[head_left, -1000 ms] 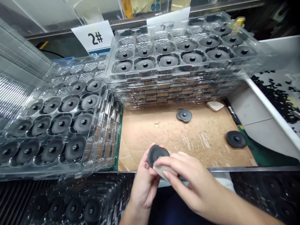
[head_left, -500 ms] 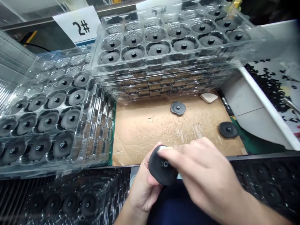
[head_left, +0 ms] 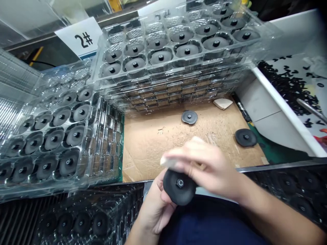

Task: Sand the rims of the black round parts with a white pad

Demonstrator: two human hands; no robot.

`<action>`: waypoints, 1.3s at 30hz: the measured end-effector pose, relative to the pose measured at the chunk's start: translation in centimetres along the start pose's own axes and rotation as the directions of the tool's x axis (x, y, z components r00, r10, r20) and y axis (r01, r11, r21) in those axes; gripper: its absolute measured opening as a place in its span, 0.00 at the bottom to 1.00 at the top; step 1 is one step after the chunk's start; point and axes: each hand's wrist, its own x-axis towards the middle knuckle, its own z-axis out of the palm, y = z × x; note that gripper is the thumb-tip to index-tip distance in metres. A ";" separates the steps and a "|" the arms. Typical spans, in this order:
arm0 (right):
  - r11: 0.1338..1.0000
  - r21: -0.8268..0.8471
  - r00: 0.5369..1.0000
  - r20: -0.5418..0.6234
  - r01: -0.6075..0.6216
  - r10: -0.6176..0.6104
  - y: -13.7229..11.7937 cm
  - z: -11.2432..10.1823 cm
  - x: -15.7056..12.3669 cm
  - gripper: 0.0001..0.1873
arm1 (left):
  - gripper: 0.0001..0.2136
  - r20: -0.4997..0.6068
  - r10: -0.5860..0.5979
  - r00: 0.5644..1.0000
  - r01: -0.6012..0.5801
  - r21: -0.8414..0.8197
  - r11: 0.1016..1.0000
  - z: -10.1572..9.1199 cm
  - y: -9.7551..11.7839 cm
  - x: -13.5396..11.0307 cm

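Observation:
My left hand (head_left: 155, 204) grips a round black rubber disc (head_left: 178, 190) by its lower left edge, its short central stub facing up. Over the disc's upper rim is my right hand (head_left: 201, 163), blurred, with a flat whitish pad (head_left: 167, 162) pinched between thumb and fingers. The pad's material is unclear. Beyond the hands, a similar black disc (head_left: 189, 117) lies on the cardboard sheet (head_left: 143, 146), and another black disc (head_left: 245, 137) rests at the board's right edge.
Stacked clear plastic trays (head_left: 158, 76) holding discs rise at the back, with another tray stack (head_left: 84, 146) to the left. At right stands a white-walled bin (head_left: 288, 109) with small black parts. A whitish wedge (head_left: 222, 103) lies near the back stack; dark trays (head_left: 74, 221) sit lower left.
My right hand has lifted from the disc's face and turned, bringing the whitish pad into fuller view. The disc stays in my left hand. The view has shifted slightly.

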 end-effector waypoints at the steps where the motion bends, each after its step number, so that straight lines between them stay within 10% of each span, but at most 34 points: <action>1: 0.990 0.003 0.989 -0.053 -0.140 0.140 1.3 -0.2 -0.3 0.12 | 0.28 0.014 0.006 1.000 -0.005 -0.024 1.000 0.3 0.2 -0.2; 8: 0.884 -0.165 0.892 -0.207 -0.437 0.402 9.2 3.0 -5.8 0.16 | 0.27 0.013 0.017 1.000 -0.015 -0.115 0.993 0.3 0.4 -0.1; 19: 0.824 -0.314 0.875 -0.282 -0.471 0.393 10.4 4.9 -7.3 0.18 | 0.25 0.009 0.019 1.000 -0.018 -0.122 0.992 -0.3 0.4 0.2; 29: 0.932 -0.112 0.938 -0.077 -0.345 0.338 6.8 4.7 -6.8 0.08 | 0.25 -0.110 0.106 0.988 -0.119 -0.119 0.986 -0.9 0.0 0.0; 33: 0.925 -0.062 0.918 -0.159 -0.376 0.363 4.2 2.9 -4.5 0.10 | 0.25 -0.134 0.133 0.982 -0.146 -0.092 0.985 -0.4 -0.2 0.3; 37: 0.993 0.039 0.964 -0.238 -0.115 0.121 -0.5 1.7 -1.9 0.12 | 0.27 -0.130 0.144 0.981 -0.151 -0.047 0.987 -0.4 -0.6 0.5; 39: 0.994 0.080 0.991 -0.102 -0.076 0.084 -2.0 1.7 -1.1 0.13 | 0.25 -0.171 0.128 0.977 -0.133 -0.020 0.991 -0.4 -0.8 0.5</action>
